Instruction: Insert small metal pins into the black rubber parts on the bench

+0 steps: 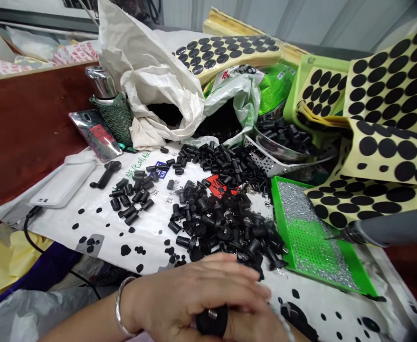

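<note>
**Black plastic fitting (212, 323): hand position**

Head view: the part lies at the lower frame edge, clamped under the left hand (190, 297), fingers together. The right hand (261, 325) lies beside it; its grip cannot be told. A pile of black fittings (226, 228) lies just beyond, near a green tray (281, 223) of small metal parts (301, 209).

"What sort of place is this?"

"A crowded small assembly workshop. The worktop (26, 137) carries heaps of black plastic parts (222, 228), sheets of black adhesive dots (390, 80), a green tray of screws (278, 213) and a grey electric screwdriver (393, 228)."
</note>
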A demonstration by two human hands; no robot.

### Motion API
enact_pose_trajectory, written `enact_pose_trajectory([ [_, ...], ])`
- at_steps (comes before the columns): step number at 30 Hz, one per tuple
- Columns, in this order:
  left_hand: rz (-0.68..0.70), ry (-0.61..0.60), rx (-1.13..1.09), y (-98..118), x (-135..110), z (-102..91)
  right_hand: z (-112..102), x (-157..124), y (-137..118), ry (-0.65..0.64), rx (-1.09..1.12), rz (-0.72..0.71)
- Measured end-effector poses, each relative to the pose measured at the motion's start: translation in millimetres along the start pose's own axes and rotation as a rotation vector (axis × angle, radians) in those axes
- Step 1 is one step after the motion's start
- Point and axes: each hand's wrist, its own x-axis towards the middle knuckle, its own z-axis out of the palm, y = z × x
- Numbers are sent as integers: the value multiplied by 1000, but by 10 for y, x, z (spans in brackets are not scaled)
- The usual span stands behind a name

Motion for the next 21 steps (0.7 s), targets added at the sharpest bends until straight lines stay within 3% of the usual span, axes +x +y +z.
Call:
enact_pose_trajectory([
  [3,-113,214,-66,-101,-70,-52,-179,-28,56,12,57,127],
  [7,-222,502,-109,-298,-191,-113,-525,15,178,236,-384,131],
  [11,-246,664,-98,-447,-244,-194,-799,121,251,370,-660,142],
  [16,-276,788,-101,-582,-289,-282,-1017,365,347,367,-755,195],
  [21,-339,844,-70,-639,-324,-346,-1107,796,538,229,-863,194],
])
